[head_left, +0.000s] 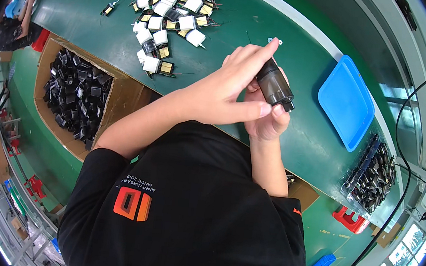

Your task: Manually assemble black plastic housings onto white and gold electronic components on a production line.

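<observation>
A dark translucent plastic cylinder [275,85], with a stepped, notched end pointing down and right, is gripped between my two hands above the green bench. My left hand [234,80] lies along its left side, fingers reaching over the upper end and thumb pressed near the notched end. Wrapped around it from below and behind is my right hand [265,125], its thumb by the notched end. Parts of the right fingers are hidden behind the cylinder and the left hand. Beyond, small pale round pieces [275,41] lie on the bench.
White-capped parts with wires [157,23] are heaped on the far left of the green bench [223,35]. A blue tray [348,103] sits right, near a pile of black parts [374,176]. Left stands a cardboard box [115,97] of black pieces; another person [13,31] is farther left.
</observation>
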